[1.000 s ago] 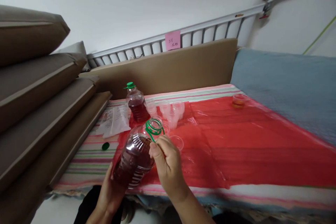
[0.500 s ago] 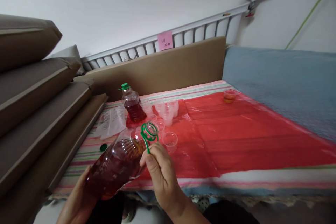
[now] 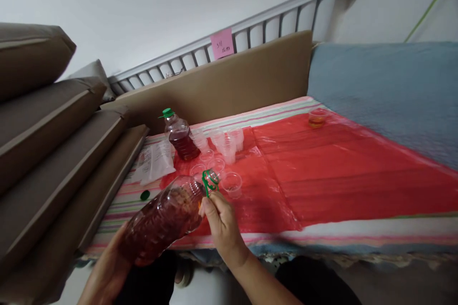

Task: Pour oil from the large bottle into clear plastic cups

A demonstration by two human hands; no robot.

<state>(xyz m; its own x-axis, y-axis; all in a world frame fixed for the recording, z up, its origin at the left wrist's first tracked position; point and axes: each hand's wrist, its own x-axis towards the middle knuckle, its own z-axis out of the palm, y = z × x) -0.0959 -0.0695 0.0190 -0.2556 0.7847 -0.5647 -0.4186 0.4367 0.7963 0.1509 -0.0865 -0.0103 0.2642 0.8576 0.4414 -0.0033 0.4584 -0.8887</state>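
A large clear bottle of dark red liquid (image 3: 162,224) is held tilted, its open mouth pointing up and to the right, close to a clear plastic cup (image 3: 232,182). My left hand (image 3: 114,259) is closed around the bottle's lower end from underneath. Pinched in my right hand (image 3: 222,221) is the green carry handle (image 3: 210,181) at the bottle's neck. More clear cups (image 3: 215,167) stand just behind the mouth, partly hidden by it. A loose green cap (image 3: 145,195) lies on the striped cloth to the left of the bottle.
A second bottle with a green cap (image 3: 182,139) stands behind, beside stacked plastic cups (image 3: 227,145) and a clear plastic bag (image 3: 157,162). One cup holding amber liquid (image 3: 317,118) sits farther right on the red plastic sheet (image 3: 343,167). Thick brown cushions (image 3: 53,162) are piled at left.
The bottle has tipped lower, and its mouth has come nearer the clear cup. Liquid has moved toward the neck. Both hands keep hold, and the camera view has shifted slightly.
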